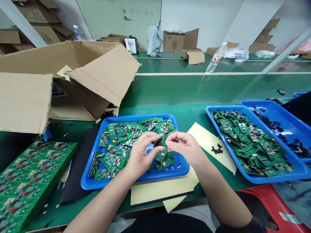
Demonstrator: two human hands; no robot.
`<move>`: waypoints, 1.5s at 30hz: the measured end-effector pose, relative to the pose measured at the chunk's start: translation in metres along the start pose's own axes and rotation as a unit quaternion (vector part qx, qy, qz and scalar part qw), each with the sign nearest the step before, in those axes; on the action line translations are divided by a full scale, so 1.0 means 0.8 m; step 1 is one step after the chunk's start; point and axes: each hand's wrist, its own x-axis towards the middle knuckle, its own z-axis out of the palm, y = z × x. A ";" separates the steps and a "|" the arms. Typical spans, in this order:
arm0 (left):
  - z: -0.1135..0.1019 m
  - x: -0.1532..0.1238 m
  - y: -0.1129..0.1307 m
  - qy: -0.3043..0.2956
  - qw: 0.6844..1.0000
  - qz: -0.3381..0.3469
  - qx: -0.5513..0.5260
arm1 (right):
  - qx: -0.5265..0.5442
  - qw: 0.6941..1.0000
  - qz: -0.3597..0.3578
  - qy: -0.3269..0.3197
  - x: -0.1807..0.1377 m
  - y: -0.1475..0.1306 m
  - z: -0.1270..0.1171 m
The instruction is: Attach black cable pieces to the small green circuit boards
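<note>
Both my hands meet over a blue tray (85, 181) filled with several small green circuit boards. My left hand (141, 154) pinches a small green circuit board (161, 154) between thumb and fingers. My right hand (186, 147) has its fingers closed on the same board's upper end. Loose boards lie in the tray under and around my hands.
A second blue tray (300, 171) of boards sits at right, with a third blue tray (279, 111) of small black parts behind it. Stacked green board panels (26, 181) lie at left. An open cardboard box (73, 74) stands at back left. Yellow sheets (209, 142) lie under the trays.
</note>
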 end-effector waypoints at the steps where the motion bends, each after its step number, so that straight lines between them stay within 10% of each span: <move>1: 0.000 0.000 0.000 0.000 1.000 -0.002 -0.006 | 0.003 1.000 0.000 0.000 0.000 0.000 -0.001; 14: 0.002 0.002 -0.003 0.000 0.997 -0.032 -0.076 | 0.016 1.000 -0.008 -0.009 -0.001 0.003 0.001; 21: -0.008 0.007 -0.007 0.098 0.986 -0.088 -0.105 | -0.055 0.993 -0.041 -0.096 -0.008 -0.003 -0.001; 33: -0.004 0.002 -0.007 0.050 0.989 0.137 0.037 | 0.012 0.999 -0.001 -0.043 -0.002 0.001 0.001; 45: -0.003 0.000 -0.003 0.029 0.995 0.096 -0.009 | 0.010 0.997 0.000 -0.071 -0.002 -0.001 -0.002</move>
